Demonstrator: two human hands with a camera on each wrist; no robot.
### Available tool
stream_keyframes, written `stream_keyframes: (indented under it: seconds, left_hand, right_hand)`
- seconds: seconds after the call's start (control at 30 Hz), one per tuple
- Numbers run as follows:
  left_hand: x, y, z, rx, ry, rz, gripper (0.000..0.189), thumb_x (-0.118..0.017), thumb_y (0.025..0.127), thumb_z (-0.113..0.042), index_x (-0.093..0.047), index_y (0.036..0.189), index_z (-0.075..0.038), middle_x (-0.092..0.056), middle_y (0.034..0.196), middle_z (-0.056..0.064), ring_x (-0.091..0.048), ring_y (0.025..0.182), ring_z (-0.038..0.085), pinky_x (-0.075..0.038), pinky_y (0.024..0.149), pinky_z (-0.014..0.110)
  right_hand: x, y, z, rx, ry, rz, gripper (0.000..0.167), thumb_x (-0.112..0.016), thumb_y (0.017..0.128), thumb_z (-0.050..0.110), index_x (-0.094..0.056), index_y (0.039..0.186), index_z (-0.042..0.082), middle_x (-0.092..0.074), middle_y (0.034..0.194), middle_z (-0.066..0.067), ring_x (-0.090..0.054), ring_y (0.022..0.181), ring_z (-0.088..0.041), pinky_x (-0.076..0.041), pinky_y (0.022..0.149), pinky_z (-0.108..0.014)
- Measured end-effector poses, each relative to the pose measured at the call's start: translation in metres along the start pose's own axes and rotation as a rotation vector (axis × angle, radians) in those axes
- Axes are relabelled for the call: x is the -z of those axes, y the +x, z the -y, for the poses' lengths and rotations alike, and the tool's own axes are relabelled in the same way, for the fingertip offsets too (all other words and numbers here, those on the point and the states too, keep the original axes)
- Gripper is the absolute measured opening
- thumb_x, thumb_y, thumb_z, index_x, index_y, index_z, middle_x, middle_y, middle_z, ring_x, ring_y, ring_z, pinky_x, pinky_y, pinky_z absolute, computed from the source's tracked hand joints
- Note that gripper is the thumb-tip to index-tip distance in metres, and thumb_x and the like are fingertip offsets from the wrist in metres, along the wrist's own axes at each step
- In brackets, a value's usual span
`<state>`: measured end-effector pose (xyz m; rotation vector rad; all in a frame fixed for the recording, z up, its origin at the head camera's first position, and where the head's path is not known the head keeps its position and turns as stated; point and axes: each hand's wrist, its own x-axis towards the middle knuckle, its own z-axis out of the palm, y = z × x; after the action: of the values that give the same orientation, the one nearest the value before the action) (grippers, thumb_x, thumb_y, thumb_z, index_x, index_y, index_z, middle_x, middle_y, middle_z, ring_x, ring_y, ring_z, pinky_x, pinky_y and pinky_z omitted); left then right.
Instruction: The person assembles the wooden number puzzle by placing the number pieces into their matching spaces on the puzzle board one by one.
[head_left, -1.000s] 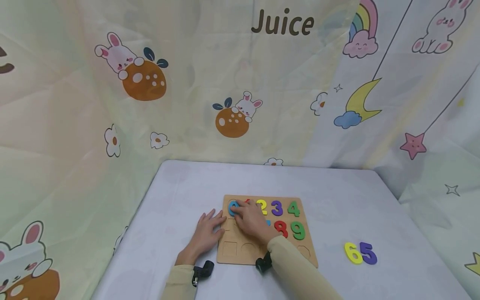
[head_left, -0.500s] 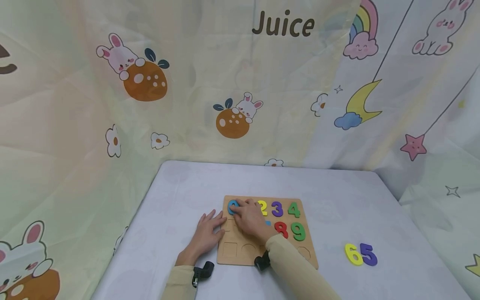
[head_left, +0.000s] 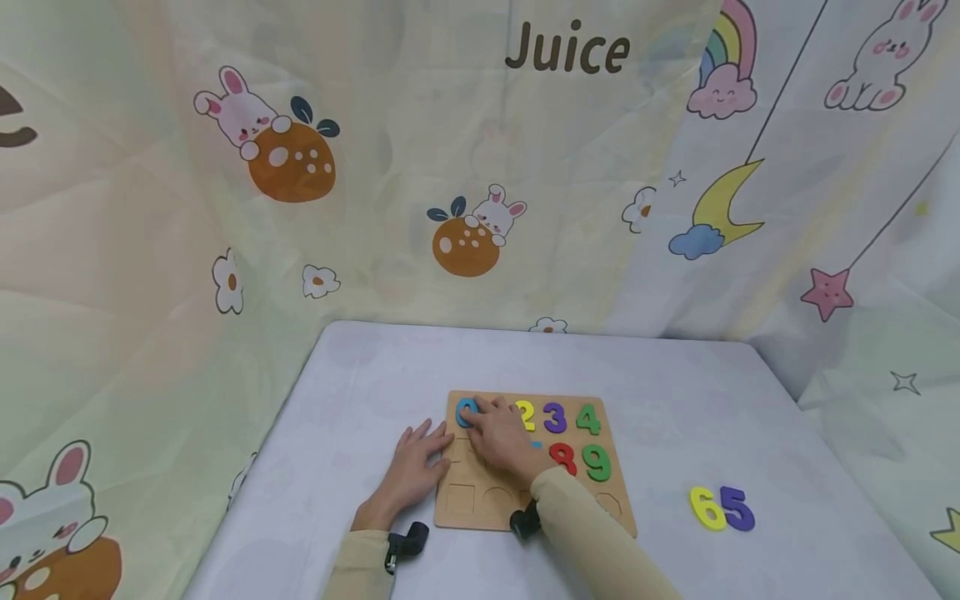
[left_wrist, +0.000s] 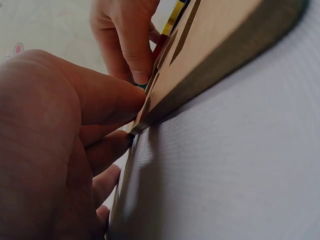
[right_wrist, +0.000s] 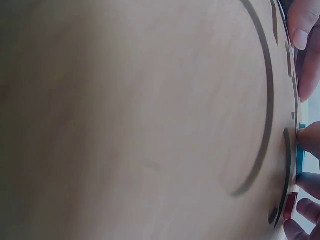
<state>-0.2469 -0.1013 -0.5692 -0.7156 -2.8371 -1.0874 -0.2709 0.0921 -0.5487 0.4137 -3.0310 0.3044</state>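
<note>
Under right fingers (head_left: pixel 483 408), blue 0 (head_left: pixel 460 409), partly covered

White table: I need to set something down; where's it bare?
The white table is bare from the number puzzle board to the back edge, between board and yellow 6, and right of purple 5. Crowded: the board's left side, with left hand and right hand.

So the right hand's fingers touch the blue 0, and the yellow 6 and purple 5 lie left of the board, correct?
Not quite: the yellow 6 and purple 5 lie right of the board, as the head view shows. The right hand does touch the blue 0.
</note>
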Motion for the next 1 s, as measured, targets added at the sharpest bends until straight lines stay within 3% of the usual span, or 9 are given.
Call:
stream_keyframes:
  seconds: [0.47,0.57,0.73,1.0]
  left_hand:
    - [0.001,0.001,-0.004,0.001,-0.003,0.009,0.040,-0.064,0.091,-0.017,-0.063,0.131,-0.008,-0.050,0.146,0.009,-0.028,0.145,0.033,-0.011,0.120,0.055]
    - [0.002,0.002,-0.004,0.003,-0.005,0.010,0.040,-0.064,0.092,-0.017,-0.062,0.131,-0.008,-0.050,0.146,0.008,-0.028,0.145,0.033,-0.010,0.121,0.055]
    - [0.001,0.002,-0.003,0.002,-0.003,0.008,0.041,-0.064,0.091,-0.017,-0.063,0.131,-0.007,-0.050,0.146,0.008,-0.028,0.145,0.033,-0.010,0.121,0.054]
    - [0.001,0.002,0.000,0.002,-0.005,-0.001,0.041,-0.065,0.090,-0.017,-0.063,0.130,-0.007,-0.049,0.147,0.008,-0.028,0.145,0.032,-0.010,0.121,0.054]
  right_hand:
    - [0.002,-0.008,-0.002,0.029,0.037,-0.040,0.043,-0.058,0.097,0.034,-0.056,0.139,0.027,-0.042,0.153,-0.002,-0.047,0.125,-0.029,-0.040,0.104,-0.055]
    - [0.004,-0.011,-0.003,0.037,0.085,-0.045,0.044,-0.061,0.095,0.032,-0.058,0.138,0.024,-0.043,0.152,-0.004,-0.049,0.121,-0.031,-0.044,0.101,-0.052]
    - [0.009,-0.021,-0.002,0.028,0.192,-0.035,0.043,-0.061,0.095,0.029,-0.058,0.137,0.020,-0.045,0.150,-0.006,-0.047,0.130,-0.038,-0.041,0.107,-0.055]
    - [0.010,-0.038,-0.007,0.001,0.330,-0.056,0.038,-0.063,0.094,0.025,-0.064,0.131,0.018,-0.052,0.145,-0.006,-0.048,0.130,-0.032,-0.042,0.107,-0.053]
